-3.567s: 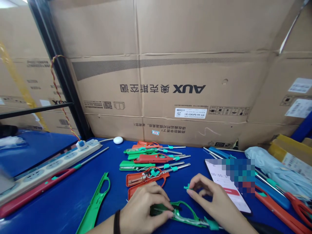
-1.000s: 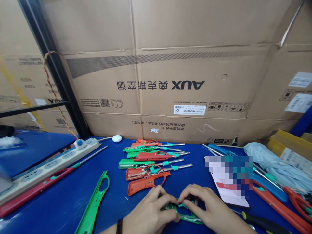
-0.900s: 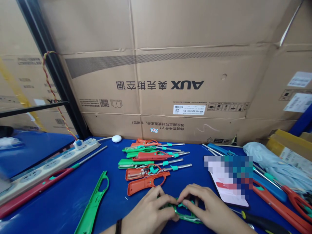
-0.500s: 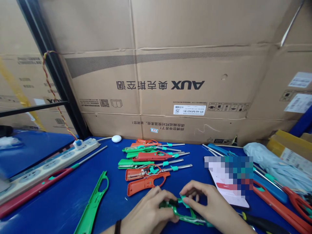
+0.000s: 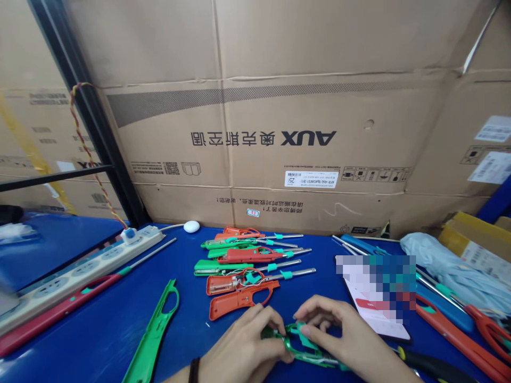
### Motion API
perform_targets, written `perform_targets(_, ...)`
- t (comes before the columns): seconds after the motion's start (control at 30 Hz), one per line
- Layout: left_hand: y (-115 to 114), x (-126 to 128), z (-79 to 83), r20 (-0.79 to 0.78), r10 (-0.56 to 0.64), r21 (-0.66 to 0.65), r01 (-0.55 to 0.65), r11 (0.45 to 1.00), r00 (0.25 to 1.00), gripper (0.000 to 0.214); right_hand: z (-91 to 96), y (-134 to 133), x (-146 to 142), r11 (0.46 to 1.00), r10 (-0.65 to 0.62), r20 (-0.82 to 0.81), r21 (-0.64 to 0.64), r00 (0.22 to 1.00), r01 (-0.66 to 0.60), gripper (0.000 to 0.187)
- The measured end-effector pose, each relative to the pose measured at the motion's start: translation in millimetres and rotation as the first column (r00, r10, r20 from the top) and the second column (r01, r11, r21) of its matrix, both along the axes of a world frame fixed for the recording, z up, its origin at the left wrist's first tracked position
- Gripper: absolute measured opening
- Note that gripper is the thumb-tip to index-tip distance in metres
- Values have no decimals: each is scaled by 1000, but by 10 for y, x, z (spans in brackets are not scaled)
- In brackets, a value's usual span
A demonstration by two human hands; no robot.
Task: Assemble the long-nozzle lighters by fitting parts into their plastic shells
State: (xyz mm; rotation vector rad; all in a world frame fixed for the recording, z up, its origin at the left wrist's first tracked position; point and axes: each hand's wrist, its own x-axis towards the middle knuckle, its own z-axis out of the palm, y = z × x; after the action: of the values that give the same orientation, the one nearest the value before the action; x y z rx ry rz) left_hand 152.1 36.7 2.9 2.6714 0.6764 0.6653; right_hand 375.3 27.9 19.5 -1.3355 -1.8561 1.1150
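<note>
Head view: green lighter shell (image 5: 299, 353), left of the phone (image 5: 372, 306).
It is clamped by the left hand (image 5: 249, 343) — presumably for steadiness — while a teal piece (image 5: 305, 336) is pinched by the right hand (image 5: 342, 332).

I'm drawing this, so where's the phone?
In the head view, the phone lies toward the right on the blue table, just beyond the right hand and left of the long orange handle.

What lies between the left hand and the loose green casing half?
In the head view, a small white sliver lies on the blue tabletop between the left hand and the loose green casing half; it is too small to identify.
</note>
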Motion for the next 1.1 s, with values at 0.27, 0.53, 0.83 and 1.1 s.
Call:
perform_targets(0.27, -25, 7, 65, -37, 14, -14, -14, 1000, 999, 22, -31, 11, 22, 979, -41, -244, -203, 969, -9, 45)
perform_targets(0.53, -17, 14, 68, -40, 14, -15, -14, 1000, 999, 19, -3, 19, 38, 957, -84, -305, -290, 949, -8, 58)
perform_targets(0.83, -29, 23, 62, -48, 15, -7, -16, 1000, 999, 19, -77, -34, 41, 983, -4, -244, -180, 970, -42, 55)
perform_targets(1.1, -7, 6, 43, -31, 54, 4, -53, 999, 998, 21, -88, -19, 36, 991, -71, 138, 124, 988, 54, 22)
